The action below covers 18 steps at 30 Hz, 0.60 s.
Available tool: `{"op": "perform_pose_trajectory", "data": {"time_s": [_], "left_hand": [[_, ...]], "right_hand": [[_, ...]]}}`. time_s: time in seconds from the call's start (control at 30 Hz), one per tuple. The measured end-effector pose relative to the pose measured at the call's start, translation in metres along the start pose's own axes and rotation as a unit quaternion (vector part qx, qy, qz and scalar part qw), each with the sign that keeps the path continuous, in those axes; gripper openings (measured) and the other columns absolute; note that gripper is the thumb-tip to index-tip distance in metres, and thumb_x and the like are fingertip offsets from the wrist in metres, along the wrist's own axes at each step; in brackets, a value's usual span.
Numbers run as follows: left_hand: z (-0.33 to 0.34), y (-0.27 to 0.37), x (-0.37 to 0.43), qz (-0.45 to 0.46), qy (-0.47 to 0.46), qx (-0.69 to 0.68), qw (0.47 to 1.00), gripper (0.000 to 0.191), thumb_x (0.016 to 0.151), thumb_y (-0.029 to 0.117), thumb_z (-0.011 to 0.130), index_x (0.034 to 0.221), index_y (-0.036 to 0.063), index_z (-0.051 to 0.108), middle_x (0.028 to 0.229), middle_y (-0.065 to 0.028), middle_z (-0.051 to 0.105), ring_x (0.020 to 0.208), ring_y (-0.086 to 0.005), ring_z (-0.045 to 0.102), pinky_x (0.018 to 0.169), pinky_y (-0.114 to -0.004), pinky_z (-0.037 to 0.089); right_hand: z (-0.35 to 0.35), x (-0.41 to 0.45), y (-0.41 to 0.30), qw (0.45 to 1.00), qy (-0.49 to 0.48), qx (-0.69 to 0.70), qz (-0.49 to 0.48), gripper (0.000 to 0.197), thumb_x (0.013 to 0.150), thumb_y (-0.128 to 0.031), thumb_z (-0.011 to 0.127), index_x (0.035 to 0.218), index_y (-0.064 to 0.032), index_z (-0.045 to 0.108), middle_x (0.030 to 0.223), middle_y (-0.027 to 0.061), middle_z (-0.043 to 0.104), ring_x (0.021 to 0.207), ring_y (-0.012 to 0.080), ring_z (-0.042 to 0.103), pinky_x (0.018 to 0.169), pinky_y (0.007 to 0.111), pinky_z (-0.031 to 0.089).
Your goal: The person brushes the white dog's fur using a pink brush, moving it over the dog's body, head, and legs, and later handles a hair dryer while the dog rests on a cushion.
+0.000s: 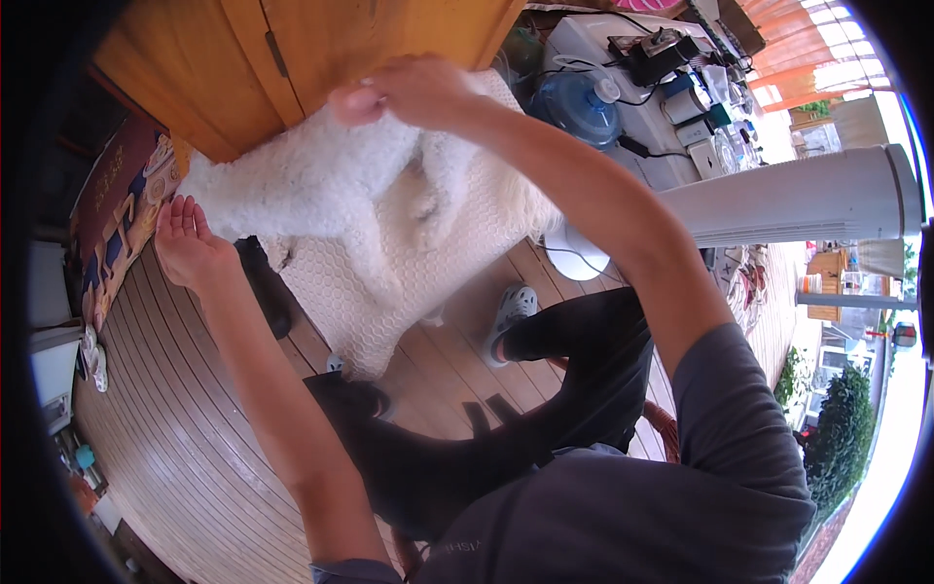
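A dog with curly white fur (292, 179) lies on a surface draped with a cream honeycomb-patterned cover (452, 270). Its left end, partly hidden by my hand, lies at the cover's left edge. My left hand (191, 244) is beside that end, palm turned up and fingers extended, holding nothing visible; whether it touches the fur is unclear. Over the dog's other end is my right hand (423, 91), blurred. A pinkish shape (357, 104) shows at its fingers; blur hides whether this is a held thing or part of the hand.
A wooden cabinet (328, 44) stands directly behind the dog. To the right are a blue water jug (576, 109), a cluttered white tabletop (642, 153) and a white tower-shaped appliance (795, 197). My shoe (514, 306) rests on the plank floor (182, 409).
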State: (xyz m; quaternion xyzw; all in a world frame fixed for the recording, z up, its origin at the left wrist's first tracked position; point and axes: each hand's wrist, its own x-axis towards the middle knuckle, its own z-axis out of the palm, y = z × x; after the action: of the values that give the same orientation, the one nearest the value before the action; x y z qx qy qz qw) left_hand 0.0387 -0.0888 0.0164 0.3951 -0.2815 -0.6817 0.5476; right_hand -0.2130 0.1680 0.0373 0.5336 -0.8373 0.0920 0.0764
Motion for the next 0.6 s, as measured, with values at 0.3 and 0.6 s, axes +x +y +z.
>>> {"op": "perform_pose_trajectory", "data": {"time_s": [0.3,0.6], "left_hand": [[0.011,-0.014,-0.007,0.003,0.003,0.023,1.000,0.029,0.105,0.017,0.058,0.115,-0.0082,0.068,0.113,-0.0147,0.074,0.103,-0.0282,0.072,0.097,-0.036,0.060],[0.013,-0.011,-0.016,0.013,-0.033,0.034,0.999,0.023,0.104,0.014,0.060,0.114,-0.0050,0.069,0.113,-0.0144,0.073,0.103,-0.0250,0.072,0.100,-0.034,0.058]], "right_hand": [[0.030,0.061,-0.082,0.991,-0.125,-0.021,-0.051,0.025,0.100,-0.020,0.057,0.111,-0.0185,0.080,0.112,0.0043,0.081,0.112,0.0271,0.075,0.085,0.043,0.057],[0.011,-0.050,0.144,0.951,-0.149,-0.149,0.228,0.026,0.101,-0.023,0.065,0.125,-0.0202,0.076,0.117,0.0082,0.080,0.112,0.0287,0.076,0.091,0.046,0.057]]}}
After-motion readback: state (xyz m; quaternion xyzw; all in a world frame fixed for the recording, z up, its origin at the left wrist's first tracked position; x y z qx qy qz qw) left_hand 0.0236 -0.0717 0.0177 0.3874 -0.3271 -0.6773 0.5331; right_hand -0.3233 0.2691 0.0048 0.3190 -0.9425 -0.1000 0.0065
